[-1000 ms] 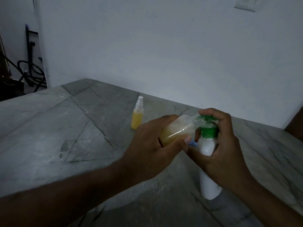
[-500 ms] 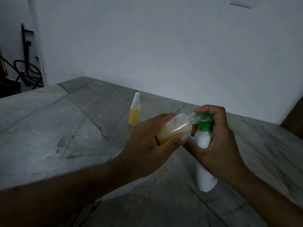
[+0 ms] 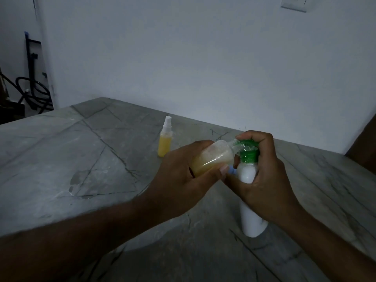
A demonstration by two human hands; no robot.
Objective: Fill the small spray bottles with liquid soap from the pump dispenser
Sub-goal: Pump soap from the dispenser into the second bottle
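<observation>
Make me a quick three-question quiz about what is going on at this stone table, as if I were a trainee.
1. True or false: the left hand holds the tilted small bottle with its mouth at the green pump head.
2. Which hand grips the white pump dispenser? A) left B) right C) neither
3. Fill in: the capped spray bottle standing apart on the table holds ____ liquid.

Key: 1 true; 2 B; 3 yellow.
</observation>
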